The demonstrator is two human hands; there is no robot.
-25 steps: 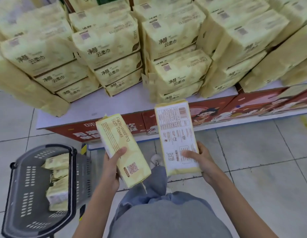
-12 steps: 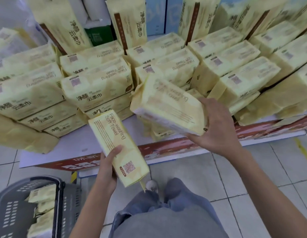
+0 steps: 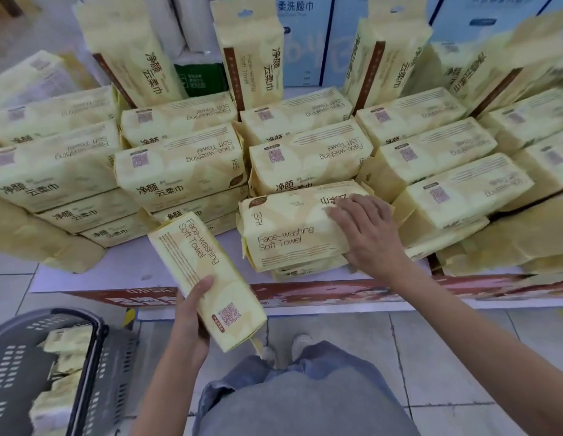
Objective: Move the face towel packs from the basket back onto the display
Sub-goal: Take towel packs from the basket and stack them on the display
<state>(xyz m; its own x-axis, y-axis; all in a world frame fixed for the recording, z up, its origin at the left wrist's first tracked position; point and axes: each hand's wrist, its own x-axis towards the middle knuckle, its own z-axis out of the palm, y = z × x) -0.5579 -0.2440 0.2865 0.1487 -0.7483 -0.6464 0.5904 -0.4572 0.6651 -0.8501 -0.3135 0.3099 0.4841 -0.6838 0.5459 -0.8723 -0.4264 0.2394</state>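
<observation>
The right hand (image 3: pixel 370 234) lies palm-down on a pale yellow, soft plastic pack of face towels (image 3: pixel 292 234) printed "Face-washing Soft Towel"; its fingers (image 3: pixel 340 212) are spread flat across the pack's top with the thumb curled round the near right edge, pressing rather than clenching; this pack sits on top of another like it at the front of the low white display platform (image 3: pixel 132 265), just in front of the middle column of stacked packs (image 3: pixel 308 158). The left hand (image 3: pixel 192 316) grasps a second pale yellow face towel pack (image 3: pixel 208 278) near its lower end, thumb over the printed face and the remaining fingers hidden behind it; the pack is tilted, its upper end reaching over the platform's front edge, its lower end hanging above the grey tiled floor (image 3: pixel 431 350). At lower left stands a dark grey perforated plastic shopping basket (image 3: pixel 94 366) on the floor, with more yellow packs (image 3: pixel 66 344) inside it, blurred. Rows of the same packs lie flat in tiers across the platform, and taller ones stand upright (image 3: pixel 252 55) behind them; a red printed banner (image 3: pixel 305 292) runs along the platform's front; the person's blue jeans (image 3: pixel 305 398) and pale shoes (image 3: pixel 300 343) show below.
</observation>
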